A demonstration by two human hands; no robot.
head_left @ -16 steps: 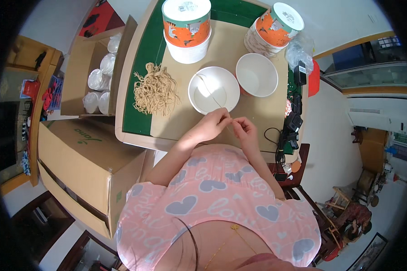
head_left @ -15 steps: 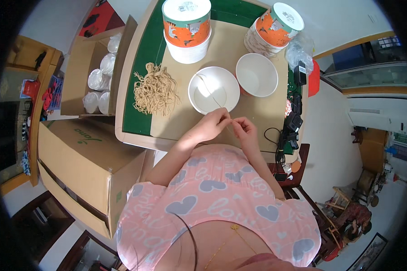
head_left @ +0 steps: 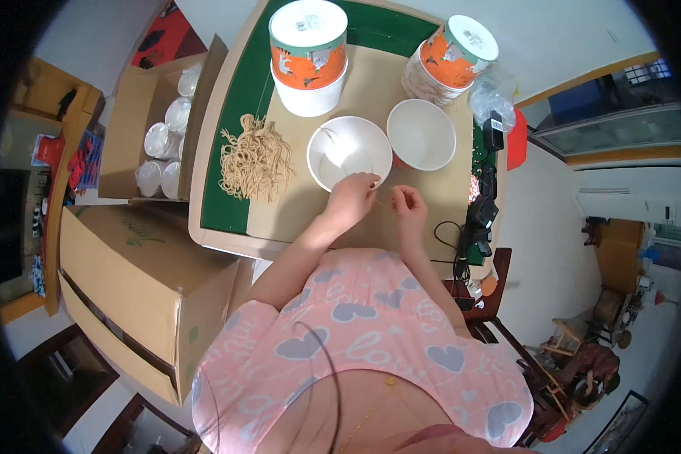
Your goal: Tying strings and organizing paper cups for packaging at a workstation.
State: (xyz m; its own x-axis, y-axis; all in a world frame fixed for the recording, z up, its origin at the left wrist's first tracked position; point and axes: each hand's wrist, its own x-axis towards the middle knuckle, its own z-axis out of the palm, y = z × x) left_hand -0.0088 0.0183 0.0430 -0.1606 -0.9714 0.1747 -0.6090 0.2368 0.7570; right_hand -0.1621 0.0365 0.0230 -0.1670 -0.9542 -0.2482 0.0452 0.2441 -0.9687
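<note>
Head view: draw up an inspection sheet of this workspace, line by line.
Surface: green tabletop, partly covered by a tan sheet.
Work items: beige cord heap; left tub and right tub, open upward; orange-patterned tub stacks behind.
Clutter: clear plastic, far right.
Hands: left hand at left tub's near rim; right hand apart from it; hold unclear for both.
Cables: black cables and adapters along the right edge.
Surroundings: open carton of wrapped items, larger carton, both left; another person, far right.
</note>
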